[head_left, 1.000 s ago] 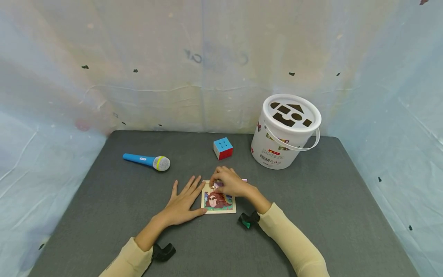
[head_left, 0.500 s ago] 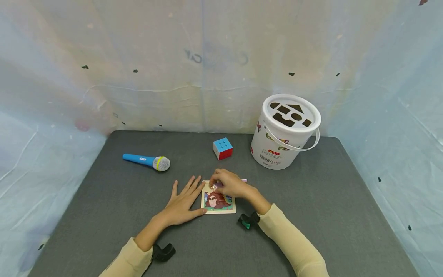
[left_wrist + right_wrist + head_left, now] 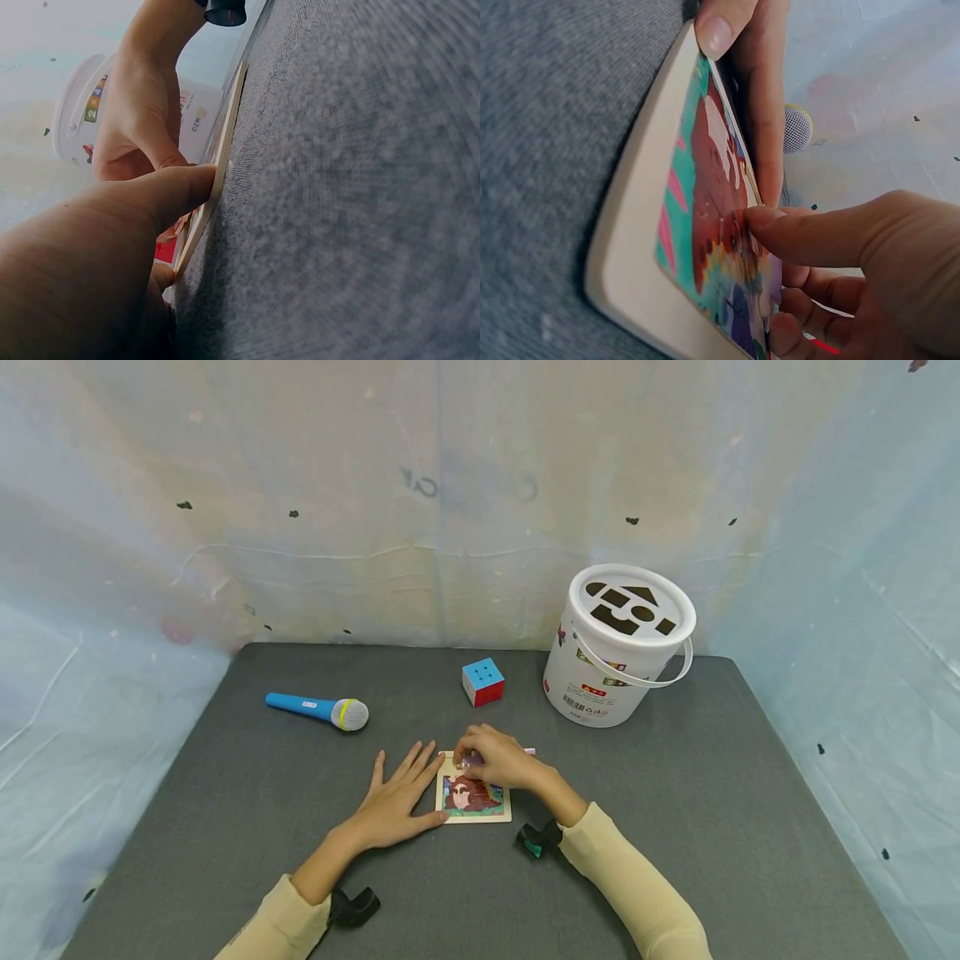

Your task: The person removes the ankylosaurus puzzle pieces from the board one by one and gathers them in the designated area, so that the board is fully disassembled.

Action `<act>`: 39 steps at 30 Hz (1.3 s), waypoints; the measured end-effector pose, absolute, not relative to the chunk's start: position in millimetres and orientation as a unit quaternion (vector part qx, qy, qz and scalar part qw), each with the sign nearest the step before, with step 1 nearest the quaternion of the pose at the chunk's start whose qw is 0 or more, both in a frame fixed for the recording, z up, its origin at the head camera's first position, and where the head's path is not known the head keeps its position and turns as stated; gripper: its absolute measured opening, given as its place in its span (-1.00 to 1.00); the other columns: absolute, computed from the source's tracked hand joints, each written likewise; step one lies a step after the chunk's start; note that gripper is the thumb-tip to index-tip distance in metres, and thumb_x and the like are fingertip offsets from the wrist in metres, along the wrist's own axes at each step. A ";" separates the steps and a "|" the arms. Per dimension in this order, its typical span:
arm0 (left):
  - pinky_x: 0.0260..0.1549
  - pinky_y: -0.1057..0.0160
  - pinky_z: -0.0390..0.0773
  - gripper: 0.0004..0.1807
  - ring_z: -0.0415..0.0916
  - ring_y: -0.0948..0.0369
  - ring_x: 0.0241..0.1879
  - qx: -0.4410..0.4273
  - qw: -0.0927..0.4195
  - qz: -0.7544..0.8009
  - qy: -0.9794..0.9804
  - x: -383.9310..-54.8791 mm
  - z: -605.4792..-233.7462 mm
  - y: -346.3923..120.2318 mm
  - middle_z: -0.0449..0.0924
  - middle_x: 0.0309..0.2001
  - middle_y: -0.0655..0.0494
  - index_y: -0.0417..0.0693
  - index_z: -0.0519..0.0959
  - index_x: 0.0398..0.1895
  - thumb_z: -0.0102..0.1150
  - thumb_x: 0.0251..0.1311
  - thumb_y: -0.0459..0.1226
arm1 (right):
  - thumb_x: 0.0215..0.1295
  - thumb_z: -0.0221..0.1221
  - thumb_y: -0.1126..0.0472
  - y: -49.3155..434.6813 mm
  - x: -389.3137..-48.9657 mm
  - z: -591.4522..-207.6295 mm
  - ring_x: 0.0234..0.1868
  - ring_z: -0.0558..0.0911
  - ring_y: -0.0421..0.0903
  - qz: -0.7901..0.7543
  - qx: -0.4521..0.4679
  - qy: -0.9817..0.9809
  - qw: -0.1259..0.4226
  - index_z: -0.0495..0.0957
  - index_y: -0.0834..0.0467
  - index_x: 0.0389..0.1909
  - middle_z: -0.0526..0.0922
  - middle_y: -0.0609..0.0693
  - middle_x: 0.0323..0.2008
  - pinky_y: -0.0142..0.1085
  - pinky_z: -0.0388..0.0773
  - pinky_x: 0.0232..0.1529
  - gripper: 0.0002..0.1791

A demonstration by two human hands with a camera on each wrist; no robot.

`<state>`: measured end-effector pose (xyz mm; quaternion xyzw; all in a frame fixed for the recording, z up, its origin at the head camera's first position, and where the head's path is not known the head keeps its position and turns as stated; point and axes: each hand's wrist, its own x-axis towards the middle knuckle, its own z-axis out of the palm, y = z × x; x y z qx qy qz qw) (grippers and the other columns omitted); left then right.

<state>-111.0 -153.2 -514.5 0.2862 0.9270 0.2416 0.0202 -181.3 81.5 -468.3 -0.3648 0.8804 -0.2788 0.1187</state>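
Note:
A small wooden jigsaw puzzle [image 3: 491, 818], its picture a red-haired figure, lies in a pale frame on the grey table. My left hand [image 3: 393, 807] is flat with spread fingers, its thumb and index fingertip at the puzzle's left edge. In the left wrist view that thumb [image 3: 191, 185] presses on the frame's side. My right hand [image 3: 504, 760] bends over the upper part of the puzzle and pinches a purple puzzle piece [image 3: 472, 762] between thumb and fingers. Seen from the right wrist, the right thumb [image 3: 780, 225] rests over the picture, and the curled fingers partly hide the far side.
Beyond the hands stands a colour cube [image 3: 483, 682]. A blue toy microphone [image 3: 318, 707] lies to the left, and a white bucket [image 3: 600, 681] with shape holes in its lid is at back right. A pinkish strip [image 3: 530, 751] peeks out behind the right hand.
The right hand's knuckles have dipped slightly toward the puzzle, and more purple shows between its fingers. The left hand stays in place.

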 end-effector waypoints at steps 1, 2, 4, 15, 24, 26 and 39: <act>0.26 -0.46 -0.49 -0.02 -0.20 -0.14 0.55 0.287 0.020 0.242 0.927 -111.2 -515.5 -153.5 -0.10 0.58 -0.15 -0.06 0.05 0.60 0.07 0.29 0.26 | 0.27 0.34 0.27 81.5 -181.3 -468.5 -0.20 0.43 -0.15 -0.280 -0.364 0.880 0.118 0.68 0.08 -0.17 0.57 -0.02 -0.21 -0.26 0.40 -0.25 -0.87; 0.26 -0.46 -0.48 -0.02 -0.19 -0.14 0.55 0.288 0.018 0.244 0.926 -111.2 -515.5 -153.5 -0.09 0.58 -0.16 -0.06 0.05 0.60 0.08 0.29 0.26 | 0.27 0.35 0.27 81.4 -181.2 -468.7 -0.20 0.43 -0.15 -0.281 -0.363 0.881 0.117 0.68 0.08 -0.16 0.57 -0.02 -0.21 -0.26 0.41 -0.25 -0.86; 0.26 -0.47 -0.48 -0.02 -0.19 -0.14 0.55 0.290 0.017 0.245 0.925 -111.5 -516.5 -153.7 -0.09 0.57 -0.16 -0.07 0.05 0.59 0.08 0.29 0.27 | 0.27 0.35 0.27 81.4 -181.1 -469.1 -0.21 0.43 -0.15 -0.282 -0.362 0.881 0.115 0.67 0.08 -0.16 0.57 -0.02 -0.21 -0.27 0.41 -0.26 -0.85; 0.28 -0.44 -0.49 -0.01 -0.21 -0.10 0.56 0.284 0.026 0.233 0.930 -111.7 -513.9 -153.7 -0.12 0.59 -0.12 -0.04 0.02 0.60 0.09 0.28 0.26 | 0.26 0.36 0.27 82.1 -180.2 -469.7 -0.21 0.46 -0.10 -0.285 -0.366 0.879 0.112 0.68 0.07 -0.19 0.56 -0.03 -0.22 -0.26 0.40 -0.27 -0.87; 0.27 -0.44 -0.52 -0.01 -0.22 -0.10 0.56 0.285 0.027 0.238 0.928 -112.0 -517.0 -154.5 -0.13 0.59 -0.10 -0.03 0.02 0.61 0.06 0.29 0.28 | 0.28 0.33 0.30 83.9 -181.8 -473.3 -0.23 0.45 -0.13 -0.292 -0.382 0.872 0.098 0.67 0.06 -0.22 0.57 -0.06 -0.24 -0.28 0.40 -0.26 -0.90; 0.27 -0.45 -0.50 -0.01 -0.21 -0.11 0.55 0.286 0.025 0.240 0.927 -112.0 -516.3 -154.3 -0.12 0.59 -0.11 -0.04 0.03 0.60 0.08 0.29 0.27 | 0.29 0.31 0.32 84.9 -182.7 -474.3 -0.22 0.46 -0.13 -0.301 -0.388 0.865 0.098 0.67 0.08 -0.23 0.58 -0.06 -0.24 -0.28 0.42 -0.24 -0.90; 0.29 -0.43 -0.51 0.00 -0.26 -0.05 0.57 0.277 0.039 0.222 0.934 -112.2 -513.4 -153.6 -0.16 0.60 -0.05 0.00 0.00 0.61 0.06 0.27 0.29 | 0.35 0.22 0.41 89.1 -188.2 -476.7 -0.29 0.52 -0.20 -0.370 -0.384 0.833 0.145 0.65 0.18 -0.19 0.64 -0.02 -0.23 -0.30 0.49 -0.20 -0.89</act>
